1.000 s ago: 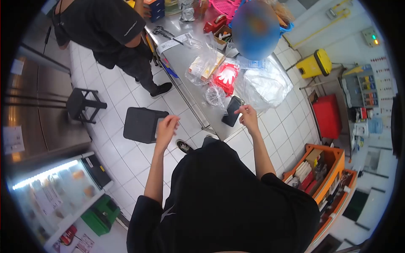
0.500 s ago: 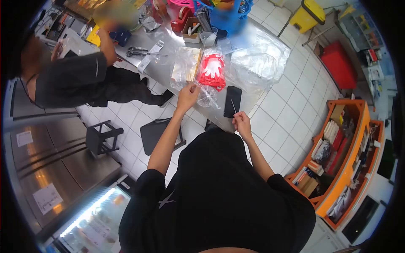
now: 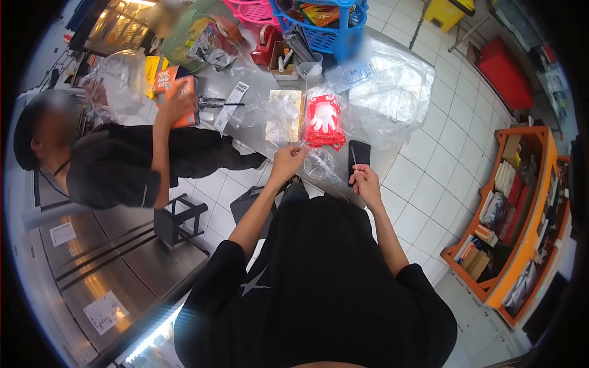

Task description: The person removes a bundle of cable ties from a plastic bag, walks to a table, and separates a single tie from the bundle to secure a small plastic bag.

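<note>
My left hand (image 3: 289,163) is closed at the near edge of the metal table (image 3: 251,136), its fingertips pinched by a small clear plastic bag (image 3: 319,164). Just beyond it lies a red packet with a white glove picture (image 3: 324,121), beside a cream-coloured stack (image 3: 283,126) partly under clear plastic. My right hand (image 3: 366,180) pinches a thin stick (image 3: 353,156) that points up over a black phone (image 3: 360,151). The phone lies flat near the table's edge. What my left fingertips hold is too small to make out.
A co-worker (image 3: 104,165) at the left reaches to an orange box (image 3: 175,92). Blue baskets (image 3: 325,37), a red tape dispenser (image 3: 265,46) and large clear plastic bags (image 3: 392,92) are on the table. A black stool (image 3: 179,222) and an orange shelf (image 3: 491,282) stand on the sides.
The view has shifted, so the table things appear lower and further right. The co-worker's arm now reaches to the orange box. My hands keep much the same pose.
</note>
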`<state>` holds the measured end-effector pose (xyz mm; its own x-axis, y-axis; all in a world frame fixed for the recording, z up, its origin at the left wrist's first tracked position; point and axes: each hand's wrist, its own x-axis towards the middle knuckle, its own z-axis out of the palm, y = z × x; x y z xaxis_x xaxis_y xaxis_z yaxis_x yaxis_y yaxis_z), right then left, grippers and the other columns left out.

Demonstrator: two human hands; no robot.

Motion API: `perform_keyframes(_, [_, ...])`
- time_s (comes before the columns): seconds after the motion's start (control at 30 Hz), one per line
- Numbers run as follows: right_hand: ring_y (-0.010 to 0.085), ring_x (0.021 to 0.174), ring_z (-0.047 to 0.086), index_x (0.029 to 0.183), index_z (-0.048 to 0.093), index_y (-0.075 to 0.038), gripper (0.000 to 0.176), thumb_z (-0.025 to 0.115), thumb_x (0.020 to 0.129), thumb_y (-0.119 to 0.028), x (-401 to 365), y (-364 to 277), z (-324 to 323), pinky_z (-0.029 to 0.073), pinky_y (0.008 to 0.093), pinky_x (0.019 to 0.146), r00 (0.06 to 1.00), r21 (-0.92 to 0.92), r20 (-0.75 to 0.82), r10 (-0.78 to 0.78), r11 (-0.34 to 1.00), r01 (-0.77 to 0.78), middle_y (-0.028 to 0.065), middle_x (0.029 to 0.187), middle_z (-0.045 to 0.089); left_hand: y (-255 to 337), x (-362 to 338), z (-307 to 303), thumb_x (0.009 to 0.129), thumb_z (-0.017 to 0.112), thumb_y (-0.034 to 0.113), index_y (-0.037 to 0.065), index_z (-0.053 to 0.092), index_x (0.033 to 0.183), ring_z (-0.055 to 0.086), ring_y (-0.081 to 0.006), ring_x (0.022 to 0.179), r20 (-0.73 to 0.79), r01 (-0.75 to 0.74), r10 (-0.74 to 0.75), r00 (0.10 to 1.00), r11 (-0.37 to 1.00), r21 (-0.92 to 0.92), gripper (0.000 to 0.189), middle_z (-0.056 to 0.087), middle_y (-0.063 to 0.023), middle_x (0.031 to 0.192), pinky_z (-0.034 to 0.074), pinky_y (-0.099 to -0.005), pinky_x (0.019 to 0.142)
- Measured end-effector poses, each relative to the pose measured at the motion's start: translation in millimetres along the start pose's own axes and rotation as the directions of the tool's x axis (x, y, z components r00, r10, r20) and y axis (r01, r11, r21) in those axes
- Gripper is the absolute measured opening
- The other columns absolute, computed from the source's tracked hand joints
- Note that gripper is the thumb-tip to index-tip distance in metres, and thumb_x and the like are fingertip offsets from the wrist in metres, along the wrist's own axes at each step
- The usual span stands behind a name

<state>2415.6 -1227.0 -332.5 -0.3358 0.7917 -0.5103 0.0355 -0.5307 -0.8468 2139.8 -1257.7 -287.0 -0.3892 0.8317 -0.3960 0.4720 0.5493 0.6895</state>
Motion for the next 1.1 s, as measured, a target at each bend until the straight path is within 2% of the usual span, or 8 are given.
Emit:
perform_keyframes(0.2, [0.0043, 0.048, 0.046, 0.098, 0.059, -0.003, 0.011, 0.058, 0.100, -0.014, -11, -79, 36, 0.034, 0.0209, 0.044, 0.982, -0.068, 0.044, -0.184, 0.980, 0.187, 0.0062, 0.076, 0.068, 23, -8, -37, 0.094, 0.066, 0.027, -0.002, 0.072, 0.106, 0.063, -0.0129, 0.071, 0.131, -0.102, 0.109, 0.985, 0.993, -0.055, 0.031, 0.071, -0.0091, 0.079, 0.049, -0.0294, 0.065])
perform_keyframes(0.27, [0.0039, 0.047, 0.044, 0.098, 0.060, -0.003, 0.013, 0.060, 0.100, -0.016, -24, -106, 56, 0.033, 0.0206, 0.044, 0.976, -0.072, 0.073, -0.203, 0.976, 0.208, 0.0062, 0.072, 0.067, 44, -16, -50, 0.097, 0.065, 0.022, 0.002, 0.071, 0.112, 0.061, -0.0105, 0.067, 0.285, -0.170, 0.370, 0.884, 0.823, -0.542, 0.026, 0.069, -0.0038, 0.082, 0.049, -0.0273, 0.061])
perform_keyframes(0.5, [0.0044, 0.047, 0.045, 0.100, 0.062, -0.004, 0.016, 0.059, 0.101, -0.019, -38, -126, 105, 0.033, 0.0199, 0.043, 0.935, 0.020, 0.352, -0.048, 0.999, 0.044, 0.0065, 0.076, 0.068, 49, -19, -54, 0.096, 0.066, 0.014, 0.001, 0.070, 0.111, 0.058, -0.0061, 0.068, 0.330, -0.097, 0.533, 0.779, 0.623, -0.776, 0.020, 0.068, -0.0016, 0.087, 0.048, -0.0220, 0.059])
perform_keyframes(0.63, [0.0038, 0.048, 0.047, 0.100, 0.063, -0.003, 0.014, 0.058, 0.100, -0.016, -26, -115, 110, 0.036, 0.0208, 0.045, 0.944, -0.123, 0.299, -0.140, 0.975, 0.183, 0.0043, 0.077, 0.069, 46, -20, -77, 0.095, 0.067, 0.018, 0.000, 0.070, 0.109, 0.059, -0.0079, 0.066, 0.279, -0.201, 0.481, 0.831, 0.727, -0.657, 0.023, 0.071, -0.0057, 0.088, 0.050, -0.0250, 0.059])
perform_keyframes(0.73, [0.0073, 0.059, 0.056, 0.100, 0.061, -0.001, 0.014, 0.058, 0.100, -0.014, 13, -106, 106, 0.046, 0.0237, 0.054, 0.946, -0.133, 0.272, -0.178, 0.966, 0.220, 0.0054, 0.084, 0.070, 29, -12, -114, 0.090, 0.073, 0.033, -0.001, 0.068, 0.115, 0.066, -0.0205, 0.085, 0.428, -0.109, 0.147, 0.892, 0.988, -0.112, 0.043, 0.070, -0.0142, 0.101, 0.053, -0.0358, 0.076])
perform_keyframes(0.8, [0.0116, 0.076, 0.062, 0.102, 0.061, 0.000, 0.014, 0.059, 0.099, -0.014, 61, -89, 113, 0.051, 0.0280, 0.069, 0.856, -0.243, 0.043, -0.516, 0.826, 0.509, 0.0069, 0.090, 0.069, -27, 11, -103, 0.078, 0.073, 0.062, 0.004, 0.067, 0.121, 0.062, -0.0331, 0.112, 0.021, -0.005, -0.005, 1.000, 0.901, 0.434, 0.072, 0.067, -0.0190, 0.120, 0.046, -0.0469, 0.098])
perform_keyframes(0.93, [0.0106, 0.086, 0.063, 0.105, 0.064, -0.004, 0.016, 0.061, 0.098, -0.017, 149, -61, 164, 0.051, 0.0245, 0.076, 0.827, -0.364, 0.214, -0.520, 0.743, 0.562, 0.0029, 0.092, 0.067, -49, 79, -59, 0.069, 0.073, 0.071, 0.008, 0.064, 0.126, 0.049, -0.0395, 0.129, -0.305, -0.278, 0.454, 0.837, 0.833, 0.478, 0.086, 0.060, -0.0204, 0.132, 0.035, -0.0471, 0.110])
perform_keyframes(1.1, [0.0100, 0.081, 0.064, 0.108, 0.066, -0.005, 0.019, 0.062, 0.098, -0.021, 162, -87, 197, 0.052, 0.0253, 0.071, 0.942, 0.021, 0.278, -0.187, 0.982, 0.189, 0.0024, 0.094, 0.069, -30, 132, -56, 0.071, 0.081, 0.054, 0.006, 0.064, 0.124, 0.051, -0.0381, 0.127, 0.231, -0.583, 0.591, 0.773, 0.805, -0.108, 0.073, 0.061, -0.0201, 0.128, 0.037, -0.0468, 0.109])
